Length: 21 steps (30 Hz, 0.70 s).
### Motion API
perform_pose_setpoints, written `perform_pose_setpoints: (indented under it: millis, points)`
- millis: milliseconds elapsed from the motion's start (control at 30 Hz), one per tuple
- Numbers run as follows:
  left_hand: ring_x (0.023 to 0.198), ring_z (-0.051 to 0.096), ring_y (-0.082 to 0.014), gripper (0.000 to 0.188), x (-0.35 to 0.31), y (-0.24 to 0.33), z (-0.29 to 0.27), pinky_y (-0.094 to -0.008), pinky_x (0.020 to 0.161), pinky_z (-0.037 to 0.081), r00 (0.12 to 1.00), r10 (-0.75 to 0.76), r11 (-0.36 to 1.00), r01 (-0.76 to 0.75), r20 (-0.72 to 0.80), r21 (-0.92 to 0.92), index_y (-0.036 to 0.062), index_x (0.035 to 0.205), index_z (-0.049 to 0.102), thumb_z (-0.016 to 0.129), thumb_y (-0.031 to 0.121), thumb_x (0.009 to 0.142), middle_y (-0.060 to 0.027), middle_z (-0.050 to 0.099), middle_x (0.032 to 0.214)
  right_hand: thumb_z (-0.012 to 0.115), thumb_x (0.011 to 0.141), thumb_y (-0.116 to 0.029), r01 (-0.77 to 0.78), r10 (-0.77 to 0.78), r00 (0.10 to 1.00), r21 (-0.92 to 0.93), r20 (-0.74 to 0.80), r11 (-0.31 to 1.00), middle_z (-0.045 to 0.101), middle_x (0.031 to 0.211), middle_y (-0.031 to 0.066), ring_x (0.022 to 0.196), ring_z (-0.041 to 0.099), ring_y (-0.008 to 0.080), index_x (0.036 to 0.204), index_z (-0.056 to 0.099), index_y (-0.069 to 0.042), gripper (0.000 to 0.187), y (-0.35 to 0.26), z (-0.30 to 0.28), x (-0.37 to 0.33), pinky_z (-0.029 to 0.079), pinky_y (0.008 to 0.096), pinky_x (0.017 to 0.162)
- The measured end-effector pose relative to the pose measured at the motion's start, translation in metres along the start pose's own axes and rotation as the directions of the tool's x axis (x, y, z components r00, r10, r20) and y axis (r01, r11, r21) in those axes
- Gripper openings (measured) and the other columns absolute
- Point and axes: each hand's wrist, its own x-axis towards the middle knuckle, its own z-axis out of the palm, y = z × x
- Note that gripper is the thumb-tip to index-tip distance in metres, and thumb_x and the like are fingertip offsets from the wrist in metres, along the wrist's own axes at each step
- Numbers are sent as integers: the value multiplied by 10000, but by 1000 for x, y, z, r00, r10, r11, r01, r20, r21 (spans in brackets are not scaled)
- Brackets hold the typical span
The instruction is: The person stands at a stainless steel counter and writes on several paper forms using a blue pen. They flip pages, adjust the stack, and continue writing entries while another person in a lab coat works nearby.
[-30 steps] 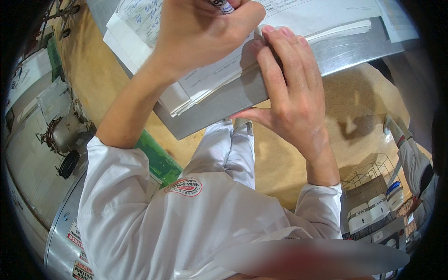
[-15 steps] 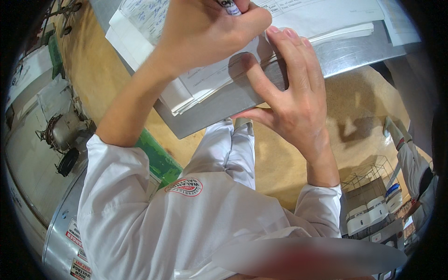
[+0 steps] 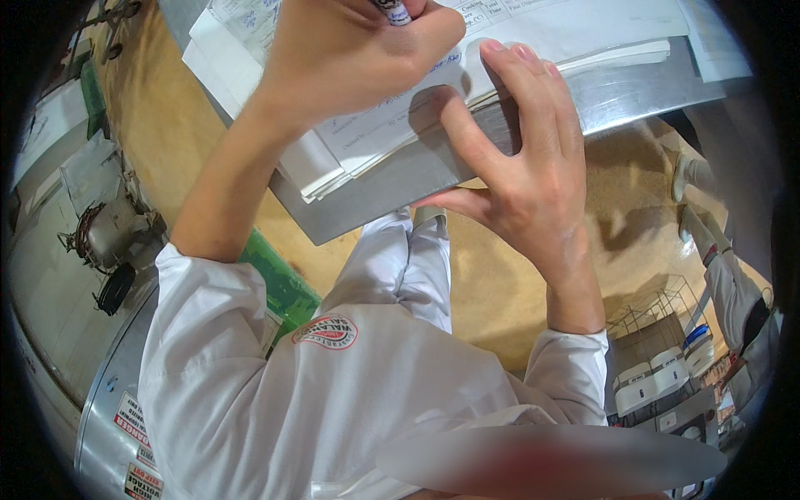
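A stack of printed paper forms (image 3: 367, 143) lies on a metal table (image 3: 321, 218), with blue handwriting on the sheets. My left hand (image 3: 354, 62) is closed around a white pen or marker (image 3: 393, 12) with dark markings, over the top form; the tip is hidden behind the fingers. Beside it my right hand (image 3: 529, 142) steadies the near edge of the stack. Its fingertips press on the paper, while the thumb reaches to the table's edge; the fingers are spread and hold nothing.
More papers (image 3: 717, 37) lie at the table's far right. On the left stands rounded metal equipment (image 3: 108, 233). At the right are a wire rack (image 3: 667, 304), white containers (image 3: 654, 383) and another person's grey-clad legs (image 3: 733, 304).
My left hand with the pen has shifted slightly left and up across the form, uncovering more blue writing. The right hand stays at the paper's edge, its fingers slightly higher.
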Motion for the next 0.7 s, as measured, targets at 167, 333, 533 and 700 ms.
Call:
perform_pose_setpoints:
  millis: [167,333,533,700]
  points:
    - [508,399,-42,355,4,-4,-5,-262,454,275,997,71,996,-73,-26,-59,82,549,377,645,-56,735,11,407,533,647,739,-724,-11,11,1000,-15,17,1000,464,1476,187,1367,465,417,1215,708,-190,718,-3,1,-1,391,573,1133]
    - [374,422,-66,291,-3,18,-32,-245,343,320,961,-250,936,209,-116,-283,70,625,454,618,4,857,-20,499,513,604,779,-726,3,6,996,-95,92,996,425,1492,189,1377,436,408,1261,706,-325,635,-7,-2,2,366,550,1152]
    - [516,578,-116,243,-32,11,-54,-264,449,465,987,-143,966,156,74,-209,18,713,551,629,70,937,-83,622,646,520,861,-685,24,-7,996,-172,94,985,405,1491,183,1369,419,402,1274,697,-417,523,-13,-4,3,356,540,1155]
    - [490,420,-46,345,-49,4,-33,-242,439,356,997,26,996,-19,-77,92,51,589,358,617,-103,755,27,424,543,520,850,-669,340,-405,905,-348,-132,874,407,1501,171,1372,417,402,1268,700,-439,510,22,24,7,367,541,1156]
